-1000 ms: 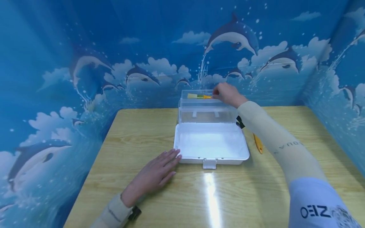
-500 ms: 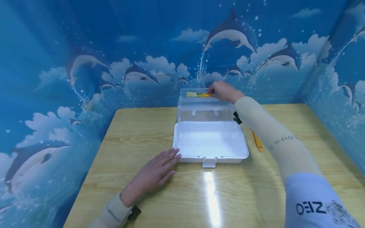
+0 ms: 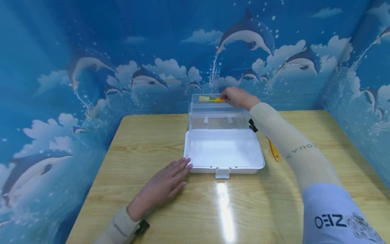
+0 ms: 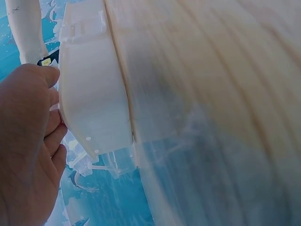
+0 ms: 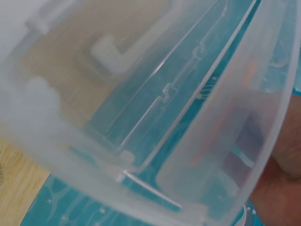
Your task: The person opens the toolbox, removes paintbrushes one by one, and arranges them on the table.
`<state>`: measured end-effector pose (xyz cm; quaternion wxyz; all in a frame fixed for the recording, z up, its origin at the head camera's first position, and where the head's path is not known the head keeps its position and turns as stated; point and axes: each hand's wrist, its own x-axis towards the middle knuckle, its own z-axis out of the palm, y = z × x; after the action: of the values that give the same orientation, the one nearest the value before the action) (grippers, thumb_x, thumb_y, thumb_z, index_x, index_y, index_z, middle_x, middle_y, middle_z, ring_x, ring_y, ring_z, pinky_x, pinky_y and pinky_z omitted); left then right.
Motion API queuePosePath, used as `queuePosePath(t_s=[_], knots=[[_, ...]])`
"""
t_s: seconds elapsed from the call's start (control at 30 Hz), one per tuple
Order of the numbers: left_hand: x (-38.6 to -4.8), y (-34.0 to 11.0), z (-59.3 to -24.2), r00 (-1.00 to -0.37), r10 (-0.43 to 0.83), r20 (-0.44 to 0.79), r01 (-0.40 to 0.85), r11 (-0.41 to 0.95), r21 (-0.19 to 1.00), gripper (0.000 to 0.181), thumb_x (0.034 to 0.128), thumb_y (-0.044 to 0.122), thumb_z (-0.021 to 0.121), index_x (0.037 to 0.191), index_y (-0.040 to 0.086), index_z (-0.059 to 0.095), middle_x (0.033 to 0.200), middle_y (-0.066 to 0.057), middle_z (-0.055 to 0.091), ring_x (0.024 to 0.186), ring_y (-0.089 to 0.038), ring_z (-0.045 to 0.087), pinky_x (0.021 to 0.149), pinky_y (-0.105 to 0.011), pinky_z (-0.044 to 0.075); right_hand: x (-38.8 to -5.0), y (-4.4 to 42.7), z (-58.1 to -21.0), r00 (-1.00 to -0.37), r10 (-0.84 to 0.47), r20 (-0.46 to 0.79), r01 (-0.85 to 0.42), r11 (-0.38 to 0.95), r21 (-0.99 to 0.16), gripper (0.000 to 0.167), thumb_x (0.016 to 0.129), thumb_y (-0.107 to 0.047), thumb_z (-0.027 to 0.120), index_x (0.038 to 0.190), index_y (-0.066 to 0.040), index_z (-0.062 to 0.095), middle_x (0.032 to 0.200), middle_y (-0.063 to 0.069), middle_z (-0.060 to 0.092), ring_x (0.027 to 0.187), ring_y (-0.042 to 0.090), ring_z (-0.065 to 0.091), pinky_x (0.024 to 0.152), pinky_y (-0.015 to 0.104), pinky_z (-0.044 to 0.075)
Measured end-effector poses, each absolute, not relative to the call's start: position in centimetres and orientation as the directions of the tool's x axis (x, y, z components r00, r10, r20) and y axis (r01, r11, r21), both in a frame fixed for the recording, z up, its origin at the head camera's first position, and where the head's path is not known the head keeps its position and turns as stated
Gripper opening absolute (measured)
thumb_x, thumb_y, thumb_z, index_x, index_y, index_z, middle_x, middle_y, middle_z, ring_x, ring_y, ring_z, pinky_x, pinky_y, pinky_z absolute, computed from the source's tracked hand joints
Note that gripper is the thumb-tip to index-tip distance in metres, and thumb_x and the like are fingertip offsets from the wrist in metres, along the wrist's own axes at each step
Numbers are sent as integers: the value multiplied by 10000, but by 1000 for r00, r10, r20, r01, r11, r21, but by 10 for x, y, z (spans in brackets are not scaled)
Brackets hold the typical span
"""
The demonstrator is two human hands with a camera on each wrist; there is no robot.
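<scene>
A white box (image 3: 223, 149) stands open on the table, its translucent lid (image 3: 219, 121) tipped back behind it. At the far edge of the lid, my right hand (image 3: 239, 97) pinches the handle end of a flat paintbrush (image 3: 208, 99), whose pale bristles point left. Through the cloudy plastic in the right wrist view, an orange strip (image 5: 221, 122) shows blurred beside the fingers. My left hand (image 3: 163, 184) lies with extended fingers, the fingertips touching the box's front left corner. In the left wrist view, the hand (image 4: 30, 136) is against the box's white side (image 4: 94, 89).
An orange handle (image 3: 274, 151) lies on the table right of the box, partly hidden beneath my right forearm. A white latch (image 3: 222, 173) projects from the box's front. Blue dolphin-printed sheets (image 3: 170, 40) enclose the wood-grain table (image 3: 146, 135) at the back and sides.
My right hand has shifted slightly left along the paintbrush relative to the box. The left hand stays at the corner, and the whole head view has drifted a little.
</scene>
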<state>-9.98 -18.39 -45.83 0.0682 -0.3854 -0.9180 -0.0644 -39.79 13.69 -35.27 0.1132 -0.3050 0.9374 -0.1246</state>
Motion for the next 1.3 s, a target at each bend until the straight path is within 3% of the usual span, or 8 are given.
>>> queuePosePath(t_s=[0.33,1.3], knots=[[-100,-183,-457,-670,706,230,735,675,67,617,1033,311,579,1570,87,376,1657,-92,317,1521,-255,320,1239,-457,321,-396,133,-351,-800,-578,-159,-530,806,-263,286,1043,-55,546,1303,3,652,1293,191,651,1207,325,606,1067,484,521],[-100,-183,-459,-692,700,179,718,693,64,614,1064,347,508,1592,105,310,1682,-74,245,1546,-228,252,1245,-467,312,-390,140,-352,-767,-635,-89,-573,741,-351,353,1076,-34,422,1406,3,541,1392,204,573,1302,349,535,1095,503,488]])
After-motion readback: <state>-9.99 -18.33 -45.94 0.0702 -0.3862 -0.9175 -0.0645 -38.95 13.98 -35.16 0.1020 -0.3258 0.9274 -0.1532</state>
